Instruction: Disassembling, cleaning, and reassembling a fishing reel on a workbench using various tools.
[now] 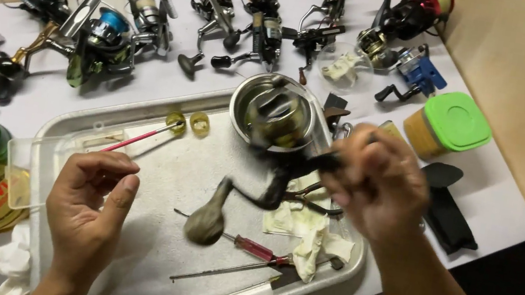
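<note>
We raise our right hand (379, 183), fingers gripping the dark metal fishing reel (274, 163); our left hand (89, 201) hovers, fingers loosely curled, empty, over the metal tray (148, 249).

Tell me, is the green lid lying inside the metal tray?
No, the green lid sits on a container on the white table, outside the metal tray.

**Single head-worn view, looking down on a workbench**

The one camera is sitting on the person's head, tilting steeply down and forward toward twelve o'clock. It is viewing the metal tray (141, 248) at close range, both forearms entering from six o'clock, with the far wall edging twelve o'clock. No second view is sharing the scene.
</note>
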